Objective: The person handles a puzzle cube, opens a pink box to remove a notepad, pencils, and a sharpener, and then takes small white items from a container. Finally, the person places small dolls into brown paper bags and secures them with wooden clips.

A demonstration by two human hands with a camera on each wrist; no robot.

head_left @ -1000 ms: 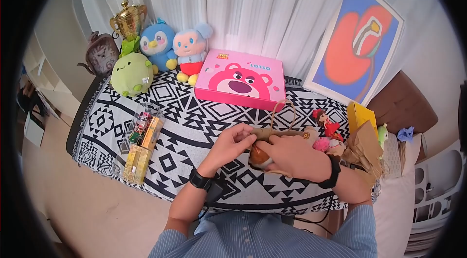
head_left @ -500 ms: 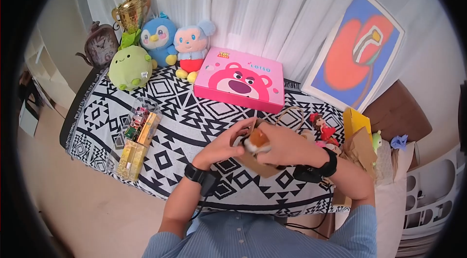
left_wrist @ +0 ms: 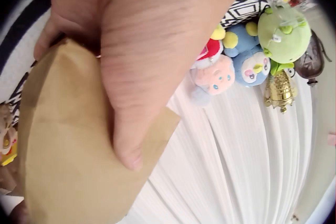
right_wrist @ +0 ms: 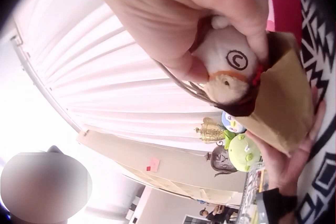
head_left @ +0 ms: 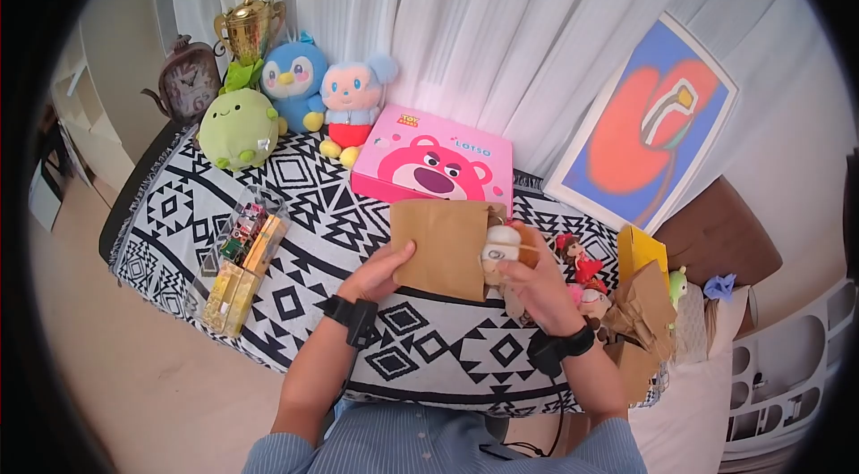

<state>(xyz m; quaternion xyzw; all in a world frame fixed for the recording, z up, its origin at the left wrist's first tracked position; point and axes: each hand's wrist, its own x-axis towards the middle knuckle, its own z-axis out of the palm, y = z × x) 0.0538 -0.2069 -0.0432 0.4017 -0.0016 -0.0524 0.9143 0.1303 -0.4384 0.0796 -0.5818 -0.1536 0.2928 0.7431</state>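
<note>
My left hand (head_left: 374,275) grips a brown paper bag (head_left: 438,250), its thumb lying across the flat side and the other fingers behind. The bag is tipped sideways, so its mouth faces right. At that mouth my right hand (head_left: 548,295) holds a small white and orange-brown plush toy (head_left: 501,243) between thumb and fingers. In the right wrist view the plush toy (right_wrist: 223,50) shows a dark ringed C mark, and its lower part sits at the bag's opening (right_wrist: 283,98). A twisted cord handle passes beside it.
Behind the bag lies a pink Lotso box (head_left: 438,152). A red-dressed doll (head_left: 582,259) and crumpled brown paper (head_left: 640,308) lie to the right. On the left is a clear pack of toys (head_left: 246,259); plush toys, a gold trophy (head_left: 250,22) and a clock (head_left: 190,80) stand behind.
The bag has been raised and turned on its side, mouth to the right. My right hand, with the plush toy, has moved right from over the bag to its mouth.
</note>
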